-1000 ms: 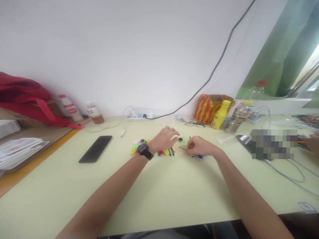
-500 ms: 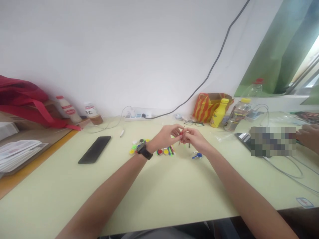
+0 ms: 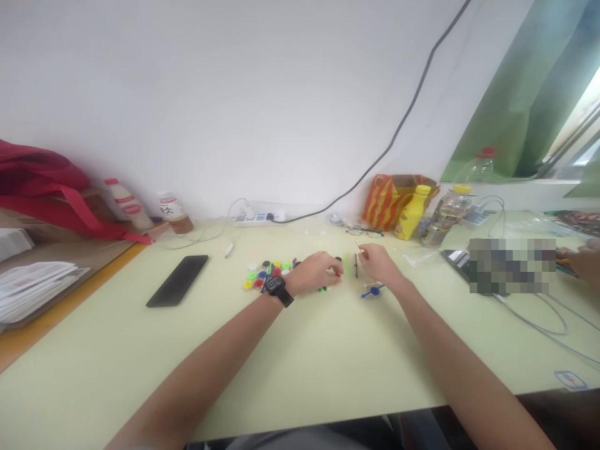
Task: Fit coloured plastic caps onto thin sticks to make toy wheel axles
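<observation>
My left hand (image 3: 316, 273), with a black watch on its wrist, is low over the right part of a pile of small colourful plastic pieces (image 3: 253, 275). Its fingers are closed, with a bit of red at the tips that looks like a small red piece (image 3: 337, 275). To the right, my right hand (image 3: 379, 265) pinches a thin red stick (image 3: 357, 246) that points up and left. Below it lies a blue piece with a stick through it (image 3: 374, 292). A dark thin stick (image 3: 355, 265) lies between the two hands.
A black phone (image 3: 178, 281) lies to the left, a white pen-like object (image 3: 229, 250) behind it. At the back are a power strip (image 3: 255, 217), a striped bag (image 3: 382, 200) and a yellow bottle (image 3: 412, 212). Another person's hand (image 3: 588, 262) is at the far right.
My hands, close together before around the red pieces, have moved apart. The left has lowered toward the pile; the right has shifted right with the thin red stick.
</observation>
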A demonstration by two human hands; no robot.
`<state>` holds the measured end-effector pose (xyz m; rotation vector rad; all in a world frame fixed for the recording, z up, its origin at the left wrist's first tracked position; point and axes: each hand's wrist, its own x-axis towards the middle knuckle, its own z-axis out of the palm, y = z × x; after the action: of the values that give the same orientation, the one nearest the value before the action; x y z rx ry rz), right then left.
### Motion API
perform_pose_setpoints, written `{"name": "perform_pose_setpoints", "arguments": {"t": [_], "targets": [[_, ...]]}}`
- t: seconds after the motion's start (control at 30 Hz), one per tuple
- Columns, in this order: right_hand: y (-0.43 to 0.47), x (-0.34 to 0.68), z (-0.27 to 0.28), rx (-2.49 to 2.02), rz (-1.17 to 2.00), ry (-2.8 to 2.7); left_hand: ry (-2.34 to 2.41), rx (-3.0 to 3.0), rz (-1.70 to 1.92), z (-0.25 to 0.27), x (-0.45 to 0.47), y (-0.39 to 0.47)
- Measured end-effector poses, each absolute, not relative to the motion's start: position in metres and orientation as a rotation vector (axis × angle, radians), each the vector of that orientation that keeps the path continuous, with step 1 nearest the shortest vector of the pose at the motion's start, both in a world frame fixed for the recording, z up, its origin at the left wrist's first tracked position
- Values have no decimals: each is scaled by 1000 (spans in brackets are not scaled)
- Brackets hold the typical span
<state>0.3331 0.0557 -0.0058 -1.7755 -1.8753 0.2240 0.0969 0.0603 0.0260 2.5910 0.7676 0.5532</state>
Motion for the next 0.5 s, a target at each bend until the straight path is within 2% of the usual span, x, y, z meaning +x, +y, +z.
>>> {"name": "perform_pose_setpoints", "arguments": {"t": [0.3, 0.5], "targets": [[52, 315, -16, -1861, 221, -1936, 912, 2696, 469, 26, 86, 71], [56, 342, -2, -1942, 171, -1853, 951, 2695, 421, 26, 77, 78]]}}
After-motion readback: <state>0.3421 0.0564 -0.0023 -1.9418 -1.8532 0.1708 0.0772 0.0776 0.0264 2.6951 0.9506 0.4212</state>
